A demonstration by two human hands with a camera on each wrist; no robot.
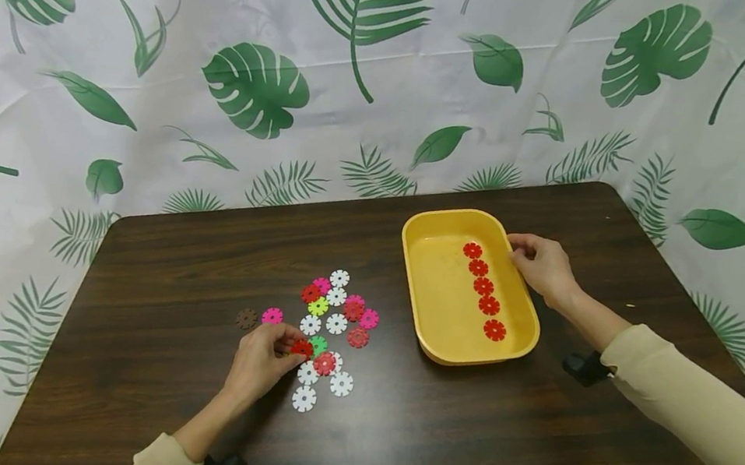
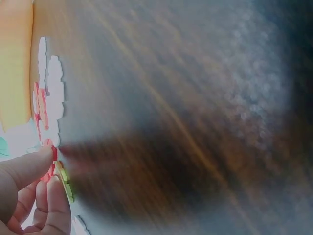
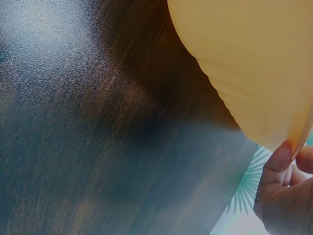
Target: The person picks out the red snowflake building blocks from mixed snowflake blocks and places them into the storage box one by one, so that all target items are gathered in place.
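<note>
My left hand (image 1: 259, 363) pinches a red notched disc (image 1: 302, 347) between thumb and fingers, at the near left of a loose group of discs. In the left wrist view this disc stands on edge, with a yellow-green disc (image 2: 64, 182) just beyond the fingertips. A yellow tray (image 1: 435, 292) stands to the right, holding a row of several red discs (image 1: 483, 286). My right hand (image 1: 544, 269) grips the tray's right rim near its far corner; the right wrist view shows thumb and fingers (image 3: 279, 157) on either side of that rim.
White discs (image 1: 304, 399), pink discs (image 1: 273, 315), a green disc (image 1: 317, 345) and a yellow one (image 1: 318, 305) lie among others, some overlapping. A brown disc (image 1: 246, 318) is at the group's left. Behind the dark wooden table (image 1: 199, 265) hangs a leaf-patterned cloth (image 1: 394, 70).
</note>
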